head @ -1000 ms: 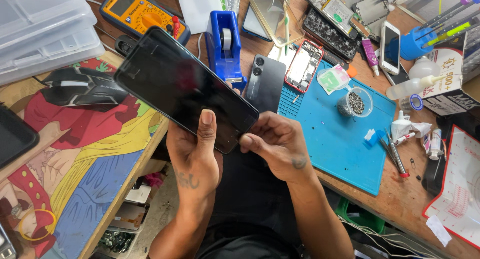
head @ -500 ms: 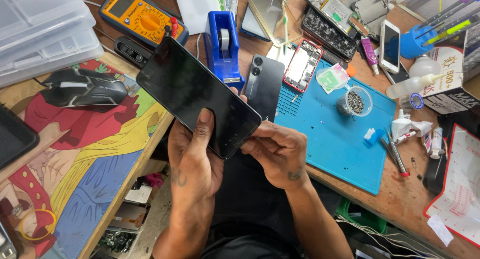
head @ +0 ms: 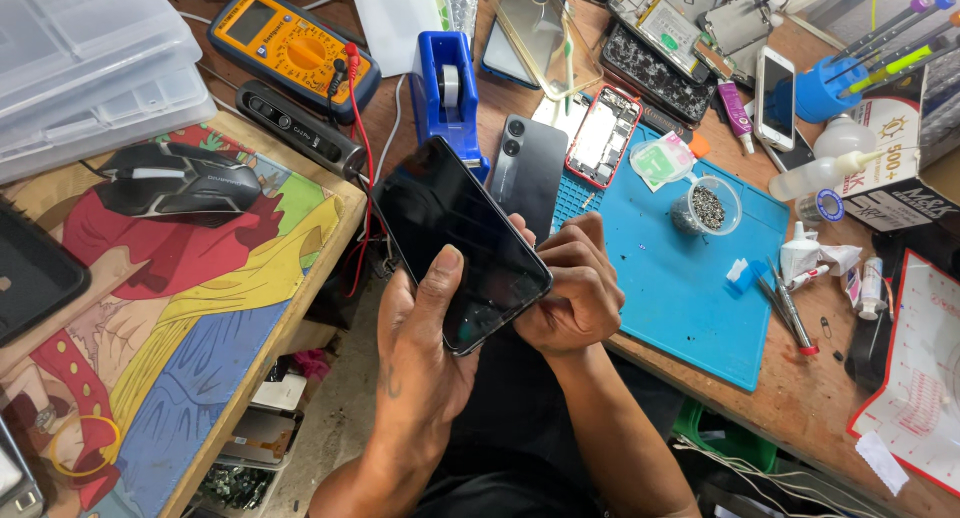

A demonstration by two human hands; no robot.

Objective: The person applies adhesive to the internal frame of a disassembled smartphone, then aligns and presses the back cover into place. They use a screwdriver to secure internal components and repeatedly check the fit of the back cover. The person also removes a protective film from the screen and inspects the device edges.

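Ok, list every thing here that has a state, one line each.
Large black glass-fronted phone: screen dark, held tilted in both hands.
Left hand: cradles it, thumb on glass.
Right hand: pinches its right edge.
Red-framed phone: opened, insides showing.
Grey phone: lying face down.
Small white phone: screen lit.

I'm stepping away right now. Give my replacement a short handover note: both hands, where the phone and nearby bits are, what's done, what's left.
Left hand: cradles the black glossy-screened smartphone from below, thumb on the glass.
Right hand: curled at the phone's lower right edge.
Phone is off the bench, screen dark, above the blue work mat.
A grey phone back and an opened red-framed phone lie at the mat's far edge.
Done: the held phone looks closed.
Left: cannot tell from this view.
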